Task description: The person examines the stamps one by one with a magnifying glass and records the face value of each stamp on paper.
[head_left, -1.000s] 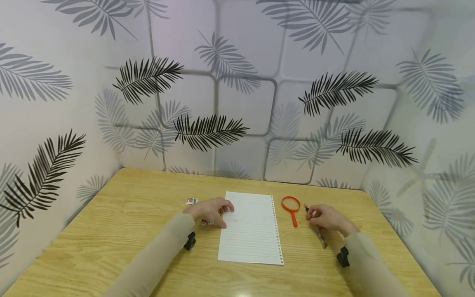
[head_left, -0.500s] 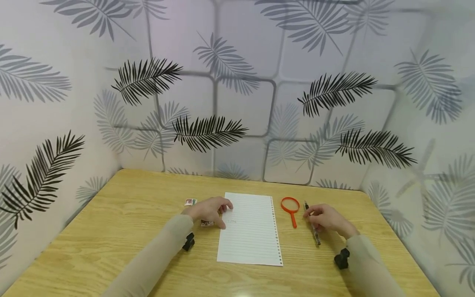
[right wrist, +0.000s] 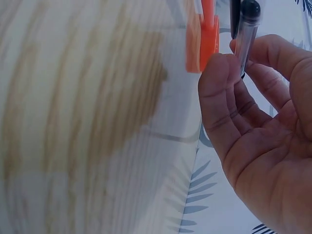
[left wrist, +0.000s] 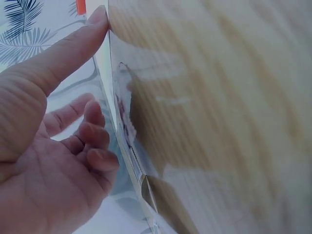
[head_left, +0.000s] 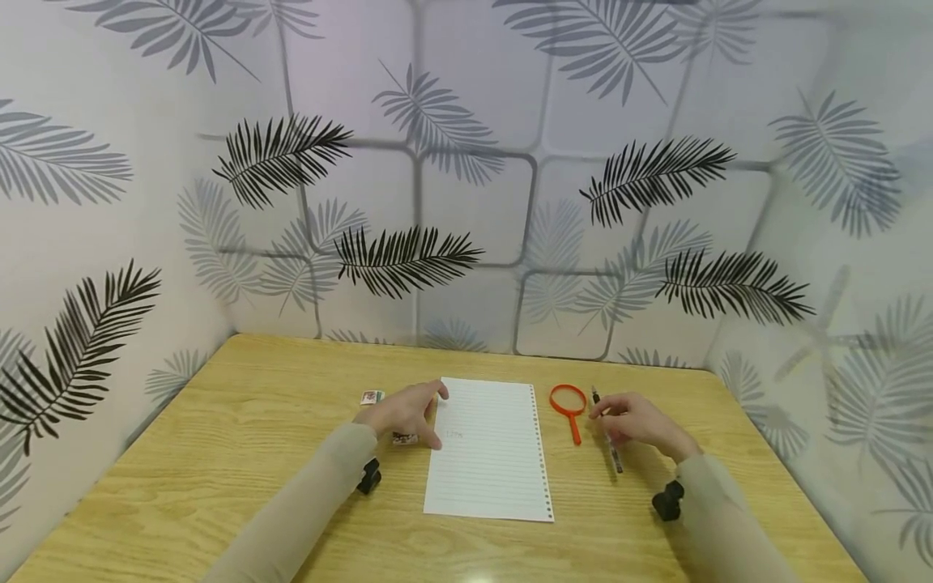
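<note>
My right hand (head_left: 640, 423) pinches a pen (head_left: 614, 458) between thumb and fingertips at the right of the table. The pen's tip points toward the wall. In the right wrist view, the pen (right wrist: 246, 41) rises from between the fingertips. A lined sheet of paper (head_left: 488, 470) with punched holes down its right edge lies in the middle. At its left edge my left hand (head_left: 404, 411) rests with fingers spread, the thumb touching the sheet. Faint writing shows beside that thumb. Under the left hand is a small printed piece (head_left: 405, 439), partly hidden.
An orange magnifying glass (head_left: 574, 429) lies between the paper and the pen. Another small printed piece (head_left: 372, 397) lies beyond the left wrist. The wooden table (head_left: 219, 453) meets a leaf-patterned wall (head_left: 466, 316) at its far edge.
My right hand has shifted slightly left with the pen, whose near end has swung left. The left hand's fingertips have drawn back toward the paper's left edge; its thumb stays on the sheet.
</note>
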The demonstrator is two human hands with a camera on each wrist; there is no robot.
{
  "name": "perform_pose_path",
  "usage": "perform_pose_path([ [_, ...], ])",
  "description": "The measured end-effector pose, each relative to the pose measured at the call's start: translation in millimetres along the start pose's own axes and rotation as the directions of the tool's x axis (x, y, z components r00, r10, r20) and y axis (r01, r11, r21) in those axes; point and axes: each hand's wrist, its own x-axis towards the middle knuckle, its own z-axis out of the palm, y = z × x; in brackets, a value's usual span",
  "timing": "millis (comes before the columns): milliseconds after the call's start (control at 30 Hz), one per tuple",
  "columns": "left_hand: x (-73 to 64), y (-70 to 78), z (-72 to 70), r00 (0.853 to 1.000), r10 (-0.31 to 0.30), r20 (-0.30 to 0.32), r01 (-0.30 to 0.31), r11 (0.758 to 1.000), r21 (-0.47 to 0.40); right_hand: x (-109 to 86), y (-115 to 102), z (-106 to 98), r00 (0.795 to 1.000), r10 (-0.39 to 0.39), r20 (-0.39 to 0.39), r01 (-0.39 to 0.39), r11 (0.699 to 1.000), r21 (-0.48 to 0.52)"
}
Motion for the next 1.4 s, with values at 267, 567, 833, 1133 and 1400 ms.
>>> perform_pose_path([
  [267,-3.4,-1.1,0.7,0.998,-0.037,-0.06,0.043,0.993,0.113,3.3,0.7,3.1,0.999,-0.034,0.024,0.034,0.999,0.004],
  [567,-2.0,-3.9,-2.4,0.999,0.007,-0.048,0.001,0.986,0.164,2.5,-7.3,6.3,0.997,-0.076,0.017,0.076,0.997,0.008],
  [833,0.4,-3.8,-2.4,1.0,0.002,0.023,-0.004,0.997,0.08,6.9,-20.7,21.6,0.996,-0.062,0.057,0.052,0.986,0.161],
  [1133,-1.9,-2.2,0.4,0.999,-0.032,0.032,0.032,0.999,0.007,16.9,-42.3,46.4,0.965,-0.185,0.188,0.069,0.864,0.498],
  [1400,2.5,-4.8,-3.5,0.999,-0.007,0.051,0.005,0.999,0.035,29.7,-50.6,67.8,0.931,-0.244,0.27,0.063,0.838,0.541],
])
